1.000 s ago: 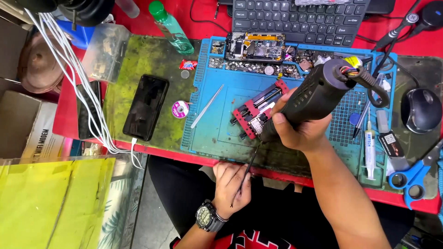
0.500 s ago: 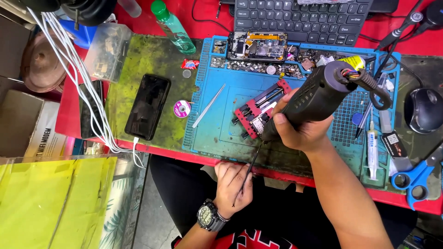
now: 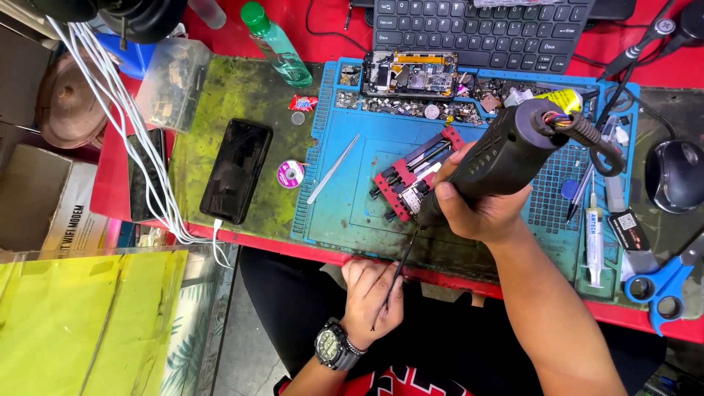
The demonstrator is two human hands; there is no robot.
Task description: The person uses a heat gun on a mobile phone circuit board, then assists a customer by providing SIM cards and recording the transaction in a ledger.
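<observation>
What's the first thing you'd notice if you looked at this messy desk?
The big black tool gripped in the right hand stands out, its tip aimed at a red clamp on the blue mat. The left hand holds thin tweezers at the table's near edge. A dark phone lies left on the green mat.

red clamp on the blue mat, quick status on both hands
Right hand grips black handheld tool, tip down at red clamp. Left hand holds thin tweezers at table edge. Nothing blocking the clamp.
</observation>
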